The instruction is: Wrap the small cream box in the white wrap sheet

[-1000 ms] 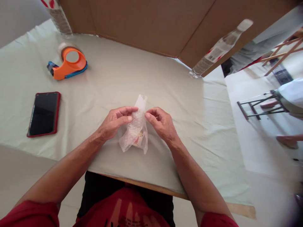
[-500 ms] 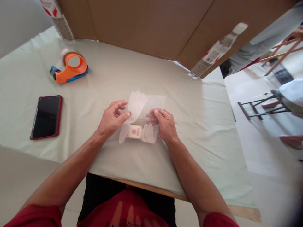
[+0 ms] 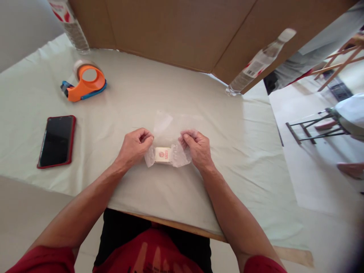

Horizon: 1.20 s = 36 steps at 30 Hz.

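A small cream-coloured block with red print (image 3: 163, 154), perhaps a bar of soap or a little box, lies on the cloth in front of me. Clear bubble wrap (image 3: 179, 156) bunches at both its ends, and a thin sheet of it spreads flat beyond. My left hand (image 3: 136, 143) pinches the wrap's edge at the left of the block. On the other side, my right hand (image 3: 196, 146) is closed on the wrap, with part of the film over its fingers. The printed top of the block shows between my hands.
An orange tape dispenser (image 3: 87, 84) and a phone in a red case (image 3: 57, 141) lie to the left. Water bottles stand by a cardboard panel (image 3: 170, 30), one at the left (image 3: 74, 32), one at the right (image 3: 257, 66). Beyond the table's right side is a folding stool (image 3: 315, 127).
My left hand has closed from spread fingers to a pinch on the wrap. The wrap's far part has dropped flat, and the block has shifted slightly away from me.
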Tool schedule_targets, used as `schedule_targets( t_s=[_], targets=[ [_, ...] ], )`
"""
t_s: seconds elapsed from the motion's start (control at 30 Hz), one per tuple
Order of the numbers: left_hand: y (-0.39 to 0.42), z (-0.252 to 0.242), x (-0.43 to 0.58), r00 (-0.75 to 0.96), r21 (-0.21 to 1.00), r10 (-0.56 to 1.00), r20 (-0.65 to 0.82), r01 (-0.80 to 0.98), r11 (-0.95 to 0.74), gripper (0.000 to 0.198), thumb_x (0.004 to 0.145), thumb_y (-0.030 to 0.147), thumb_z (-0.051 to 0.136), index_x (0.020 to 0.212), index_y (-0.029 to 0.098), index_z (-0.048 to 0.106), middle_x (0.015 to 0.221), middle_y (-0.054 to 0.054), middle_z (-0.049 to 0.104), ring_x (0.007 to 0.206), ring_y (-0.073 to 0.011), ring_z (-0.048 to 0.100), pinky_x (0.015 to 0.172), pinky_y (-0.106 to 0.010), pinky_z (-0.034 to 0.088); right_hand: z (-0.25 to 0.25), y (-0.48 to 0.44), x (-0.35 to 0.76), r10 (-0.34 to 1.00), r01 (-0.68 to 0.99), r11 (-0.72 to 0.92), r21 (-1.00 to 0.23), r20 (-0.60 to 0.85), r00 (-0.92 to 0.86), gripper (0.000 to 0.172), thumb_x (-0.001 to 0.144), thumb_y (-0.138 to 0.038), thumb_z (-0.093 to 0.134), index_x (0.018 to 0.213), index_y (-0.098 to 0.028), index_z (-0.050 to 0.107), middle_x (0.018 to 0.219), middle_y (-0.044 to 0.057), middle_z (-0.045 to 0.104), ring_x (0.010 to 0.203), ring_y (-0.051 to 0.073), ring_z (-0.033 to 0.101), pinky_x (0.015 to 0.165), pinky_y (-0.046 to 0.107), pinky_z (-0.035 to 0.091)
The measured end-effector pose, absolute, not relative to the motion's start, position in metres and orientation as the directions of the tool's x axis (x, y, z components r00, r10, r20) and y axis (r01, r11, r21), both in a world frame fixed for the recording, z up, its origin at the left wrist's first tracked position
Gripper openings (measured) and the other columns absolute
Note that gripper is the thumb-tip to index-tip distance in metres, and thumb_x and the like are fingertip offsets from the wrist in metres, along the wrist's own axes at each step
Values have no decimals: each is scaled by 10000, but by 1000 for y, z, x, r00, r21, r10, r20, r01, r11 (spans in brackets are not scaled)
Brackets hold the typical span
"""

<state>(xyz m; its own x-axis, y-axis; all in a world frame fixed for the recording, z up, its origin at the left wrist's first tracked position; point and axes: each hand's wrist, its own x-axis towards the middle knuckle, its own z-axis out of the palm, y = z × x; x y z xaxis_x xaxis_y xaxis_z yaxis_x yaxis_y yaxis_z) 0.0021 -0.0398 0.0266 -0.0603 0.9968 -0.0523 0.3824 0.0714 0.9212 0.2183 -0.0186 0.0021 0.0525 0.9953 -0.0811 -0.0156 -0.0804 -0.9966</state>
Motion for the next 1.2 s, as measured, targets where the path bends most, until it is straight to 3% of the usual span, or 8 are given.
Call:
schedule_targets(
  t_s=[0.17,0.3,0.47,0.6,0.87,0.97,1.1,1.2],
  targets=[
    [-28,18,-7,-188,985,976,-109,115,132,171,731,329,640,787,171,611,616,26,567,550,-115,503,521,-238,382,-8,-6,233,986,26,-51,-998,-46,159,229,766,-350,648,932,-192,639,733,-5,678,607,117,577,534,248,455],
    [-21,9,-11,-227,980,966,-120,125,152,305,715,279,640,993,158,607,689,25,593,582,-122,545,521,-234,415,-6,-5,243,947,198,95,-976,149,283,277,761,-274,624,1029,-204,618,1017,55,692,815,146,613,641,267,492],
    [-29,14,-8,-265,929,935,235,346,-135,281,761,245,617,1030,168,643,840,-8,647,709,-124,585,634,-245,474,12,-22,243,909,374,277,-885,367,195,200,855,-299,601,1031,-221,656,1048,48,694,912,168,630,822,333,513],
    [-39,20,-3,-43,758,894,446,549,-352,178,819,258,588,957,186,674,951,-46,716,831,-170,623,729,-294,516,17,-30,235,972,344,224,-912,235,-10,249,917,-407,563,1026,-214,677,1025,48,722,907,173,656,821,332,524],
    [-37,23,-9,106,606,898,427,703,-372,295,909,391,552,1043,176,704,964,-85,756,972,-243,643,927,-420,483,27,-31,238,968,226,50,-973,-8,-249,395,955,-538,514,1079,-200,675,844,25,730,842,173,681,840,323,517],
    [-38,31,-14,131,713,914,385,586,-385,354,959,430,482,1015,170,715,897,-78,761,942,-229,667,920,-387,482,43,-34,244,834,187,19,-982,-88,-544,387,958,-533,525,969,-195,712,782,13,726,788,154,674,799,288,510],
    [-40,36,-17,270,882,951,150,398,-253,429,986,480,412,1066,173,700,615,-5,682,686,-177,674,700,-291,504,55,-41,249,472,367,55,-929,-299,-829,346,946,-481,567,930,-183,742,828,26,758,805,159,683,766,274,508],
    [-39,34,-16,301,854,953,21,491,-174,340,903,425,535,1071,173,692,533,40,600,525,-141,583,562,-259,450,51,-48,251,527,427,99,-899,-317,-789,309,939,-434,571,850,-181,725,778,15,730,735,146,651,697,262,495]
  ],
)
